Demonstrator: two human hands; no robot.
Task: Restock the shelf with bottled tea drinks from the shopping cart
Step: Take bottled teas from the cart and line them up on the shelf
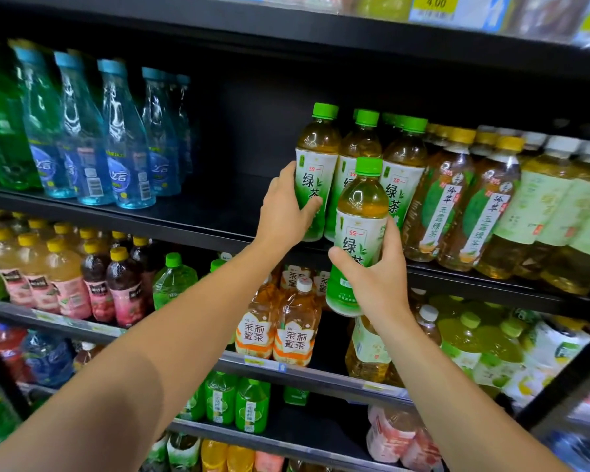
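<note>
Gripping one green-capped plastic tea bottle (pixel 315 172) shelved with left hand (pixel 285 212), right hand (pixel 377 277) clasps another green-capped tea bottle (pixel 360 233); I judge dark shelf gap (pixel 239 158) unfilled.

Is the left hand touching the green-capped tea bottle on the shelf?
Touching: the head view shows the left hand wrapping the shelf bottle, thumb across its label.
</note>
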